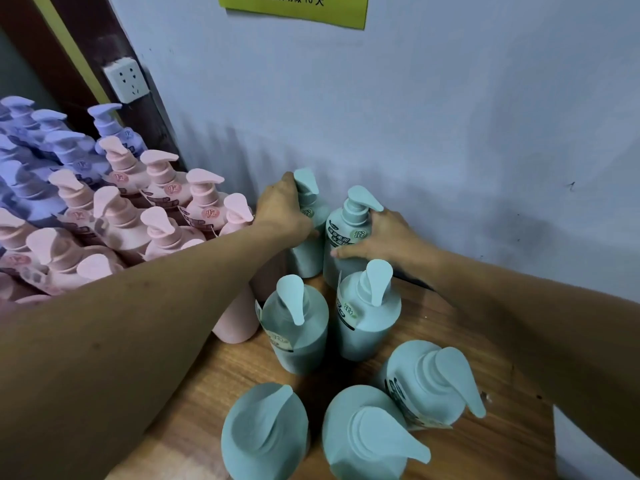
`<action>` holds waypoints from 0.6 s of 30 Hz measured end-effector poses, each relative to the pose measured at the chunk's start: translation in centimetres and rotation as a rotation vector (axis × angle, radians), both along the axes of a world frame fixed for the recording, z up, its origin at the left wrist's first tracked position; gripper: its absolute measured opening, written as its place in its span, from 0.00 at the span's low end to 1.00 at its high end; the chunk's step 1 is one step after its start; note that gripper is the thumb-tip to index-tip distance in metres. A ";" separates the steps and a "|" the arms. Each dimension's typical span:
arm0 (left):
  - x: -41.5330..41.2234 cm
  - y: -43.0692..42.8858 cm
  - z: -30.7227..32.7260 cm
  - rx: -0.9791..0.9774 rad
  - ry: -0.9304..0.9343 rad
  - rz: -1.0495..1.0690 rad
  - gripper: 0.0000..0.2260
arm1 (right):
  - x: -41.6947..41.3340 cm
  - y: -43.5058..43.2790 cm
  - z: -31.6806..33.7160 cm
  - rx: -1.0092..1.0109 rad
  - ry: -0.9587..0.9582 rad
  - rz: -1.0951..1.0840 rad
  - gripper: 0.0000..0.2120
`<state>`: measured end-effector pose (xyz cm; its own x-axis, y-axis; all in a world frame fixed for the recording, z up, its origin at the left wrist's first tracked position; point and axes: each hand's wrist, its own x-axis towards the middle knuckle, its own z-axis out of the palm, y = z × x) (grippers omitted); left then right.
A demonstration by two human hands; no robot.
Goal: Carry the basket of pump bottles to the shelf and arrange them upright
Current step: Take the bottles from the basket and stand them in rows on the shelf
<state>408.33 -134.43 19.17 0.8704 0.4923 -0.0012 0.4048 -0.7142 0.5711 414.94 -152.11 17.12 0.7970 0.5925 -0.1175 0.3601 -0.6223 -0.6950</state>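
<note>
Up close, three front bottles, all teal, stood upright on the wooden shelf with their pump heads on top. Just behind them, a middle pair stood side by side, also upright.

And there at the back, both arms were stretched out. The left hand was wrapped round the shoulder of the left back bottle, fingers curled up by its pump. The right hand gripped the right back bottle, thumb laid across the front of the body, fingers round the far side below the pump. Those two teal bottles stood upright, touching each other, close to the wall.

Off to the left, pink bottles were packed tight, with purple bottles beyond them. Higher up sat a socket and a yellow notice.
</note>
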 end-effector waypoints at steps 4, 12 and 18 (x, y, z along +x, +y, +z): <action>-0.2 -0.4 0.0 0.058 -0.045 -0.048 0.26 | 1.3 -0.6 1.3 -0.092 0.002 0.043 0.29; -0.4 -0.6 -0.1 0.034 -0.060 -0.077 0.30 | 1.4 -1.0 1.8 -0.124 0.010 0.130 0.32; -1.4 -0.6 -0.2 0.040 0.016 -0.105 0.34 | 0.0 -1.7 1.0 -0.023 0.061 0.055 0.32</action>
<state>406.91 -135.00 18.95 0.9172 0.3984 0.0028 0.3352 -0.7754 0.5352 414.93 -153.77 18.10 0.7545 0.6315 -0.1789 0.3514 -0.6189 -0.7025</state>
